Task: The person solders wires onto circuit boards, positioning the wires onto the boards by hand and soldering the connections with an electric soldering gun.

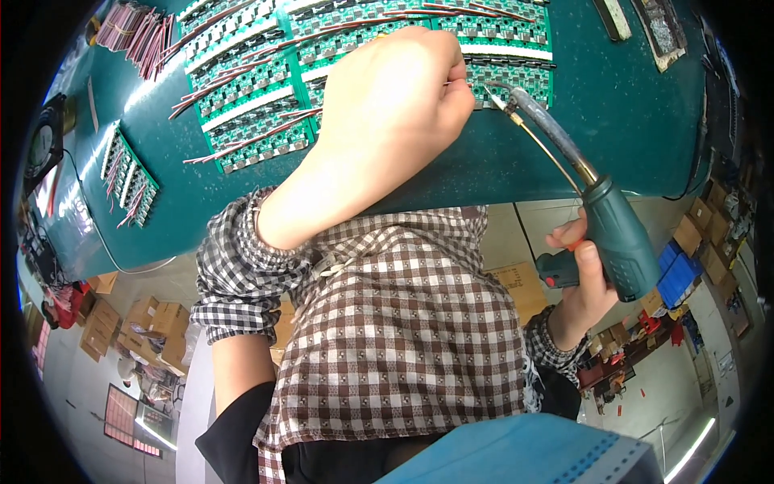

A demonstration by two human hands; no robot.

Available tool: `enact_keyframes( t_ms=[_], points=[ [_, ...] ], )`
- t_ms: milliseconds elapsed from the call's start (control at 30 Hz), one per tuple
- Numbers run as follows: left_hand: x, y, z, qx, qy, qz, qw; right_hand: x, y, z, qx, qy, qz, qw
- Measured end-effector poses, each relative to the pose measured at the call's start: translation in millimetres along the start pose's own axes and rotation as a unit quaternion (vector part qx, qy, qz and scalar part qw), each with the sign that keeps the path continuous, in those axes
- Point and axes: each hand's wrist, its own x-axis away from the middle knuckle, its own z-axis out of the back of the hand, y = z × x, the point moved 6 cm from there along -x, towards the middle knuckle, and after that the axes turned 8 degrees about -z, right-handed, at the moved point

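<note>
My right hand is wrapped around the green pistol grip of a soldering gun, one finger at its orange-red trigger. Its metal tube and thin feed rod slant up and left, and the tip is over the edge of the green circuit boards. Close to that tip, my left hand is closed in a pinch above the boards. What its fingertips hold is hidden or too small to name. Red and black wires lie across the boards, among rows of white and black parts.
A bundle of red and dark wires lies at the far left of the green table. A smaller circuit board panel sits at the left. Two narrow trays or blocks are at the far right. Cardboard boxes stand on the floor.
</note>
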Motion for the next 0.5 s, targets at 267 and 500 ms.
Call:
enact_keyframes(
  t_ms=[267,500],
  points=[
    [2.9,2.0,-2.0,-0.015,0.027,-0.016,0.999,0.0,-1.0,-1.2,0.005,-0.007,0.005,1.0],
    [3.8,2.9,-2.7,-0.017,0.033,-0.031,0.999,0.4,-0.1,-2.2,0.01,-0.008,0.014,1.0]
  ],
)
